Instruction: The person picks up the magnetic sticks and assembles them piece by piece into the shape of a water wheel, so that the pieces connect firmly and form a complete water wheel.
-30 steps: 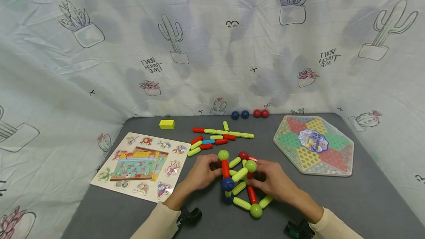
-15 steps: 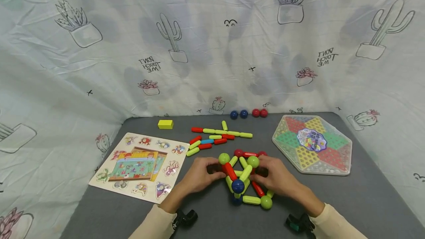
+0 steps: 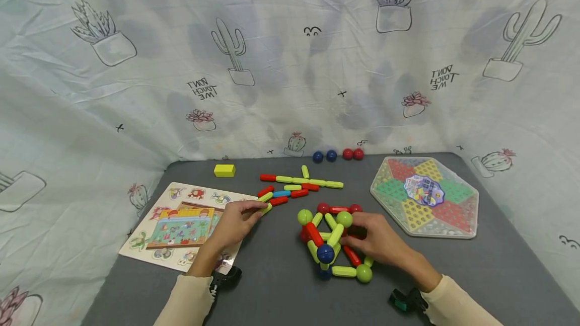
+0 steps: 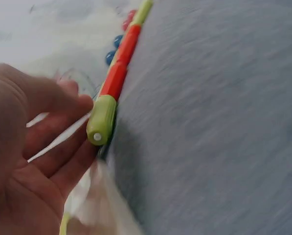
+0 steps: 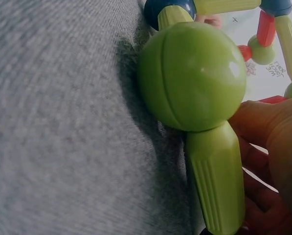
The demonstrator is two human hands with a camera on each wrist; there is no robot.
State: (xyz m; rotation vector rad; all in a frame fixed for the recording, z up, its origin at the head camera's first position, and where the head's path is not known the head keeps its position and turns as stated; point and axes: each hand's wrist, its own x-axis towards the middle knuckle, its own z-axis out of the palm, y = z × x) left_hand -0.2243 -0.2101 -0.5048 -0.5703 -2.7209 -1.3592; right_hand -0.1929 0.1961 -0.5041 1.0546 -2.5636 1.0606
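A magnetic ball-and-rod structure [image 3: 335, 235] stands on the table, built of yellow-green and red rods with green, blue and red balls. My right hand [image 3: 378, 240] grips its right side below an upper green ball [image 3: 344, 219]; the fingers partly hide the part held. In the right wrist view, a lower green ball [image 5: 192, 76] and a yellow-green rod [image 5: 216, 178] lie close to the camera. Over at the loose rods, my left hand [image 3: 235, 223] pinches the nearest yellow-green magnetic rod [image 4: 101, 120] between thumb and fingers. That rod lies in line with red rods [image 4: 115, 78].
Loose rods [image 3: 312, 182] lie behind the structure. Two blue balls [image 3: 331, 155] and two red balls [image 3: 358, 154] sit at the back edge. A puzzle board [image 3: 158, 260] lies left, a hexagonal game board [image 3: 423, 197] right. A yellow block [image 3: 224, 170] stands back left.
The structure has been turned, its lower green ball shifting right. My left hand has let go of it and moved left to the loose rods. The right hand keeps its grip.
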